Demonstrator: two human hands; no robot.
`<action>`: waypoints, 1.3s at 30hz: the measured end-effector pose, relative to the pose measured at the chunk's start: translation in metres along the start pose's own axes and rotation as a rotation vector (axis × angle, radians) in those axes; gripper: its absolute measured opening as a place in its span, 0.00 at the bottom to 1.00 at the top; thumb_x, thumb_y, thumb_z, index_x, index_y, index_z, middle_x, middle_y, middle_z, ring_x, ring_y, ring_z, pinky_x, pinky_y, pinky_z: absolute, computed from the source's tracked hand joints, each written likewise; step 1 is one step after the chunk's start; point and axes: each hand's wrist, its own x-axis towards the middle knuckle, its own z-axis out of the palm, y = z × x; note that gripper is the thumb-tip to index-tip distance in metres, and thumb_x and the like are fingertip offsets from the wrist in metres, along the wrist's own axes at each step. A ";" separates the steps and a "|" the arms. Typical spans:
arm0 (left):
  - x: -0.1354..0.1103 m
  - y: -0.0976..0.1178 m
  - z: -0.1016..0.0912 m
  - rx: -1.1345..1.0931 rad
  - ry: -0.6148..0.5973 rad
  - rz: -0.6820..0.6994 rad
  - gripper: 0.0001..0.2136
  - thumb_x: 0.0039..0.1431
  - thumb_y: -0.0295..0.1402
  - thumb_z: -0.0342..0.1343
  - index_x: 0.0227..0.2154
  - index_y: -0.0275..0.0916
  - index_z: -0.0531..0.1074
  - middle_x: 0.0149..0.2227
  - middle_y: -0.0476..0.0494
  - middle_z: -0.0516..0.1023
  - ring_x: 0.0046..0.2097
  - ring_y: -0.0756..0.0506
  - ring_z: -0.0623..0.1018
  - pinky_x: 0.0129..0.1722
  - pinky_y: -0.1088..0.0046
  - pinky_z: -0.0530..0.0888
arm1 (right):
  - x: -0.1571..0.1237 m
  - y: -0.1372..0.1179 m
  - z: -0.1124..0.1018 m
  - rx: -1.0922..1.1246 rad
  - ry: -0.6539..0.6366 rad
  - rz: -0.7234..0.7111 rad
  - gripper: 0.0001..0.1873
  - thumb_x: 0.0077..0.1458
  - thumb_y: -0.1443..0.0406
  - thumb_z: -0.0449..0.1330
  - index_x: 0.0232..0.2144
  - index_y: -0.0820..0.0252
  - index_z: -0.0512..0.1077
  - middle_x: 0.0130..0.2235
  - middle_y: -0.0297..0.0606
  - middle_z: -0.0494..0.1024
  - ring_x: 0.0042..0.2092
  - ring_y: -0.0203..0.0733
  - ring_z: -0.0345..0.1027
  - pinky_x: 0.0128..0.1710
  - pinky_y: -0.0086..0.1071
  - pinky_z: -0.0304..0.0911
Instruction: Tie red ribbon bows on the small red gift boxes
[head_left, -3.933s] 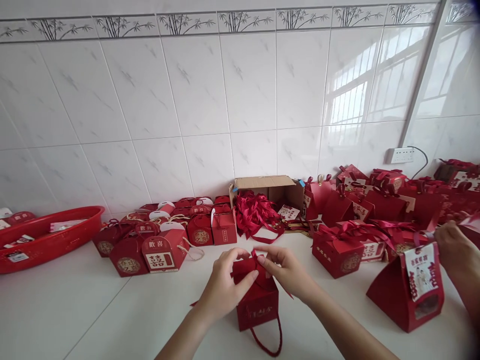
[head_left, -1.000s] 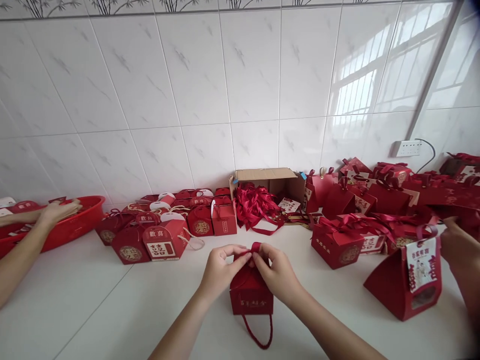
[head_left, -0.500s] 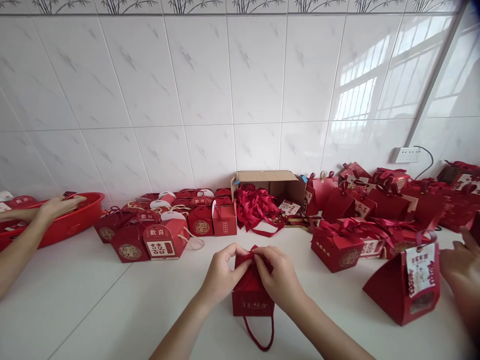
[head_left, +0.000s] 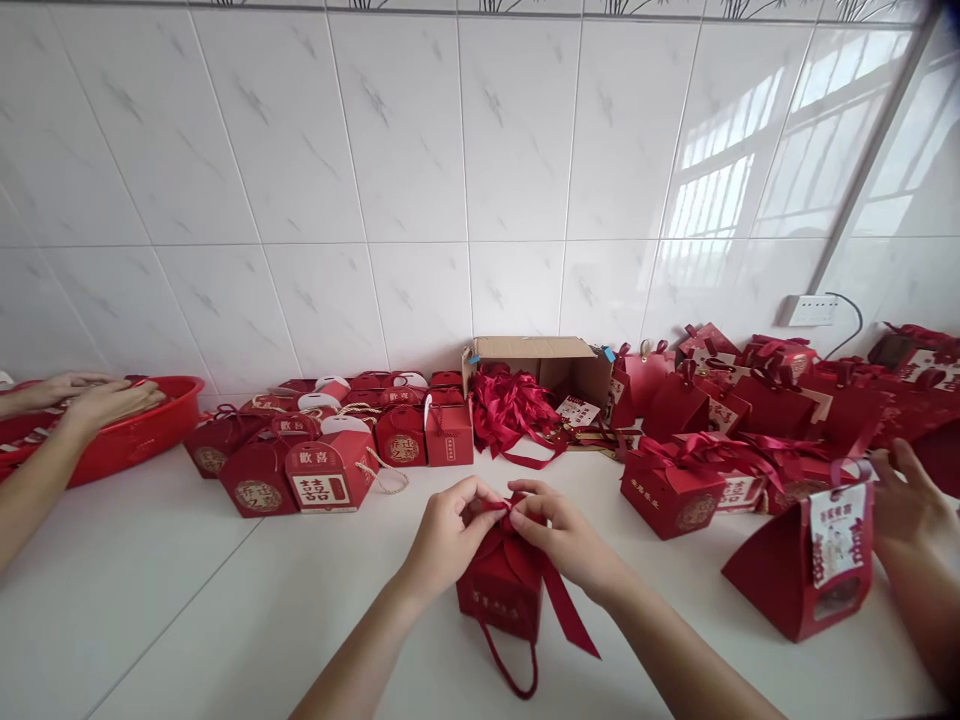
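Note:
A small red gift box (head_left: 501,597) with gold lettering and a red cord handle stands on the white counter (head_left: 187,600) in front of me. My left hand (head_left: 448,535) and my right hand (head_left: 566,537) meet above its top. Both pinch a dark red ribbon (head_left: 559,595) there. One ribbon tail hangs down the box's right side to the counter. The fingertips hide the middle of the ribbon.
Several red gift boxes (head_left: 322,465) line the wall. An open cardboard box (head_left: 544,365) spills red ribbons (head_left: 514,410). More boxes (head_left: 679,485) and a triangular red bag (head_left: 806,565) lie right. Another person's hands (head_left: 90,400) reach into a red basin (head_left: 131,435) at left; a further hand (head_left: 904,500) is at right.
A ribbon tail now hangs down the box's right side. My hands have stayed at the box top, working the ribbon. The hand at the right moved nearer the triangular bag.

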 end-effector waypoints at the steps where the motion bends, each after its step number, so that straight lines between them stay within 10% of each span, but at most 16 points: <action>1: 0.001 0.000 0.000 -0.020 -0.016 -0.007 0.02 0.55 0.30 0.53 0.29 0.38 0.69 0.29 0.48 0.75 0.32 0.48 0.74 0.34 0.73 0.72 | 0.001 0.000 -0.001 0.087 -0.060 0.018 0.13 0.55 0.58 0.56 0.24 0.60 0.72 0.56 0.43 0.63 0.59 0.50 0.53 0.53 0.41 0.54; 8: -0.005 0.008 -0.002 0.084 0.068 0.067 0.04 0.56 0.31 0.52 0.35 0.40 0.65 0.35 0.47 0.72 0.32 0.50 0.71 0.33 0.74 0.70 | -0.001 0.006 0.008 0.292 0.015 0.071 0.21 0.49 0.49 0.59 0.23 0.62 0.73 0.50 0.45 0.68 0.53 0.52 0.61 0.48 0.38 0.57; 23: -0.017 0.026 -0.015 0.275 -0.163 0.023 0.05 0.55 0.28 0.51 0.28 0.41 0.72 0.32 0.48 0.75 0.35 0.47 0.74 0.37 0.73 0.69 | -0.038 -0.019 -0.024 -0.483 -0.028 -0.120 0.05 0.49 0.70 0.59 0.26 0.56 0.74 0.31 0.33 0.76 0.33 0.39 0.67 0.37 0.32 0.59; 27: -0.018 0.034 -0.020 0.309 -0.229 0.041 0.06 0.57 0.28 0.49 0.30 0.43 0.72 0.33 0.50 0.75 0.37 0.47 0.75 0.39 0.73 0.69 | -0.034 -0.034 -0.034 -0.480 -0.084 -0.041 0.09 0.54 0.59 0.57 0.27 0.57 0.71 0.24 0.32 0.74 0.26 0.36 0.62 0.25 0.28 0.55; 39: -0.002 0.045 -0.029 0.504 -0.360 0.221 0.08 0.56 0.25 0.50 0.30 0.41 0.73 0.33 0.49 0.77 0.38 0.48 0.74 0.44 0.71 0.67 | -0.013 -0.025 -0.030 -0.444 -0.256 -0.343 0.15 0.56 0.74 0.50 0.42 0.55 0.70 0.36 0.36 0.72 0.34 0.35 0.65 0.33 0.27 0.61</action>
